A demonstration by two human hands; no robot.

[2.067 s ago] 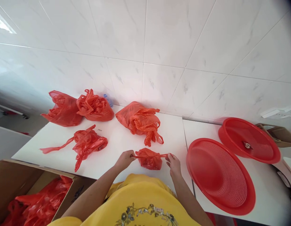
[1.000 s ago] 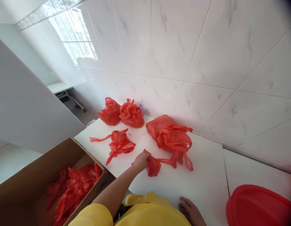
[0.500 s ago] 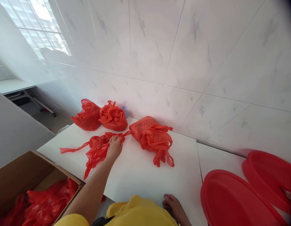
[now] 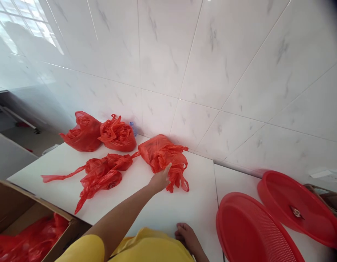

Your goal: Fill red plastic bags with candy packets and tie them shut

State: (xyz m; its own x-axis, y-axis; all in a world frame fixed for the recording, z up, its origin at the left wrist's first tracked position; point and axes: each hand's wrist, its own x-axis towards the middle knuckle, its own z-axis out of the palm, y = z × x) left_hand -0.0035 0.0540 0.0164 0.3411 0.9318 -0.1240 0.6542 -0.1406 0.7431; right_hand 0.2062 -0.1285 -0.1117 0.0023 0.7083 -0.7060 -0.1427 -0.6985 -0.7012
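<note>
My left hand (image 4: 159, 181) is at the near side of a bunched red plastic bag (image 4: 154, 151), one digit stretched out over its loose handles. It looks open and holds nothing I can see; part of the fingers is out of sight. Further left on the white table (image 4: 197, 203) lies a crumpled red plastic bag (image 4: 103, 169) with a long strip trailing from it. My right hand (image 4: 187, 235) rests at the table's near edge, its fingers curled in with nothing visible in them.
Two full red bags, one (image 4: 88, 133) beside the other (image 4: 119, 134), stand against the tiled wall near a bottle (image 4: 133, 128). A cardboard box (image 4: 34, 202) with red bags is at lower left. Two red plastic baskets, one nearer (image 4: 245, 225) and one farther (image 4: 283, 200), lie right.
My left hand has let go of the crumpled bag on the left and moved right to the bunched bag. My right hand stays at the table edge. The view has turned right.
</note>
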